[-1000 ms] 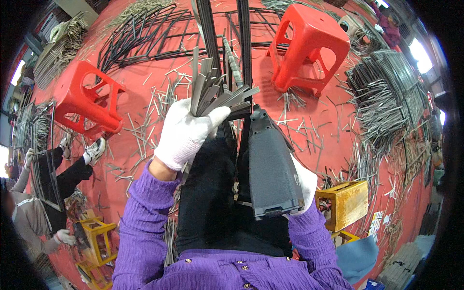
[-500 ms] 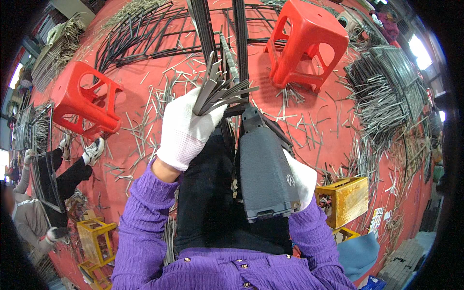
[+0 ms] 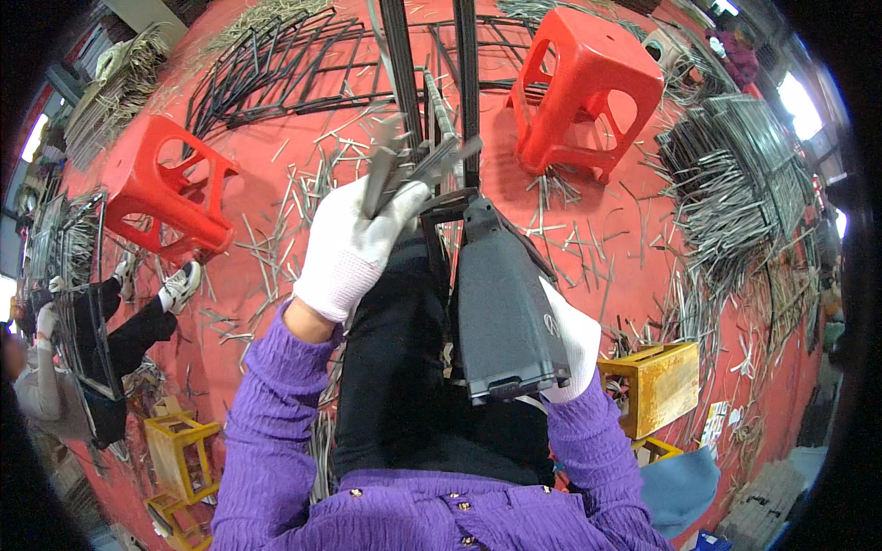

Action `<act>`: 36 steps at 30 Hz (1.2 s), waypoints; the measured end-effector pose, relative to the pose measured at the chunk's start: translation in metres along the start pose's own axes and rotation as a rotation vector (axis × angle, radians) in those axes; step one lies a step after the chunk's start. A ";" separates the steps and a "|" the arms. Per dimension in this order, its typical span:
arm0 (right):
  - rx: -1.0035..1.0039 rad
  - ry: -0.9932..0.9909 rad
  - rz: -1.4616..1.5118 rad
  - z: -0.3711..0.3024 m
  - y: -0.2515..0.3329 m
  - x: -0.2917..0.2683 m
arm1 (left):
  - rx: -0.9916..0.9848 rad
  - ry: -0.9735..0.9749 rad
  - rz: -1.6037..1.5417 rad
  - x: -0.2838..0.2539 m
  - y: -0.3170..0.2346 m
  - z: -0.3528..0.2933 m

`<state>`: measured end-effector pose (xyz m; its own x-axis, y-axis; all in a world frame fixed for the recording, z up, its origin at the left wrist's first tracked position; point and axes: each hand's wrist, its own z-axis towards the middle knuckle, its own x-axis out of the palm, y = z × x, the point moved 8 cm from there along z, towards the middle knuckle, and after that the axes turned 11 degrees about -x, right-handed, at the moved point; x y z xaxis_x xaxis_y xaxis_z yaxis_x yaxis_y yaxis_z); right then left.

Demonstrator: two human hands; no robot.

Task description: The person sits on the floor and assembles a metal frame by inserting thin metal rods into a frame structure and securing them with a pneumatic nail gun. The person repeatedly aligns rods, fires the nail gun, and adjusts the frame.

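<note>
My left hand (image 3: 354,243), in a white knit glove, is closed round a fanned bundle of short grey flat strips (image 3: 378,179). Their upper ends are smeared by motion. To the right, a dark grey power tool (image 3: 510,308) hangs over my lap, its narrow head against the dark frame. My gloved right hand (image 3: 577,344) grips it from its far right side, with most fingers hidden behind the body. The dark frame (image 3: 467,92), with two long upright bars, rises from between my legs, and a banded grey rod (image 3: 439,110) stands between the bars.
Red plastic stools (image 3: 602,55) stand on both sides. Loose strips (image 3: 276,230) litter the red floor (image 3: 248,174). At right are a large strip stack (image 3: 726,184) and a yellow wooden stool (image 3: 671,390). A seated person (image 3: 55,386) works at far left.
The strip bundle in my left hand has tilted and shifted slightly. The power tool's lower end has risen a little. The frame's bars have moved slightly right in the view.
</note>
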<state>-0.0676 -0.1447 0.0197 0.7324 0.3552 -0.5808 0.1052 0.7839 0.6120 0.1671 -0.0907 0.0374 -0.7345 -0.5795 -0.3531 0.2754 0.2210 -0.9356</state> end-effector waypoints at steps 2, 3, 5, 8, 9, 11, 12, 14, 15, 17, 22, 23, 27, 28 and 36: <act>0.000 -0.003 -0.013 -0.001 -0.001 0.002 | -0.013 -0.072 -0.293 -0.010 0.004 -0.002; -0.004 -0.015 0.001 -0.002 -0.002 0.002 | -0.097 -0.035 -0.398 -0.014 0.011 -0.002; -0.008 -0.008 -0.003 -0.002 -0.002 0.005 | -0.156 -0.036 -0.330 -0.021 0.017 -0.005; -0.019 -0.013 -0.011 -0.003 -0.003 0.006 | 0.065 -0.046 -0.172 -0.024 0.002 -0.012; -0.008 -0.005 -0.014 -0.003 -0.004 0.006 | 0.069 -0.063 -0.157 -0.024 0.003 -0.013; -0.024 0.006 -0.042 -0.004 -0.003 0.006 | 0.137 -0.055 -0.155 -0.023 -0.001 -0.014; -0.005 0.017 -0.044 -0.004 -0.005 0.007 | 0.140 -0.071 -0.128 -0.022 0.000 -0.013; -0.017 0.012 -0.028 -0.005 -0.004 0.006 | 0.143 -0.087 -0.056 -0.020 0.001 -0.012; -0.003 0.021 -0.010 -0.006 -0.005 0.007 | 0.140 -0.105 -0.025 -0.021 0.001 -0.013; -0.019 0.004 -0.046 -0.005 -0.004 0.005 | 0.197 -0.150 0.005 -0.022 -0.004 -0.014; -0.016 -0.003 -0.033 -0.005 -0.004 0.003 | -0.007 0.000 -0.161 -0.011 0.004 -0.007; -0.010 0.011 -0.041 -0.005 -0.004 0.003 | -0.025 0.063 -0.282 -0.007 0.003 -0.006; -0.035 -0.003 -0.038 -0.005 -0.001 0.003 | -0.046 0.033 -0.266 -0.007 -0.003 -0.003; -0.032 -0.007 -0.035 -0.005 -0.001 0.003 | -0.037 0.020 -0.234 -0.007 -0.005 -0.003; 0.006 -0.033 0.039 -0.011 -0.012 0.005 | -0.140 0.138 -0.145 0.003 -0.009 0.004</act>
<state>-0.0728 -0.1467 0.0039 0.7575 0.3687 -0.5387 0.0797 0.7668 0.6370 0.1646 -0.0979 0.0451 -0.8404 -0.5026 -0.2027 0.0793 0.2559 -0.9635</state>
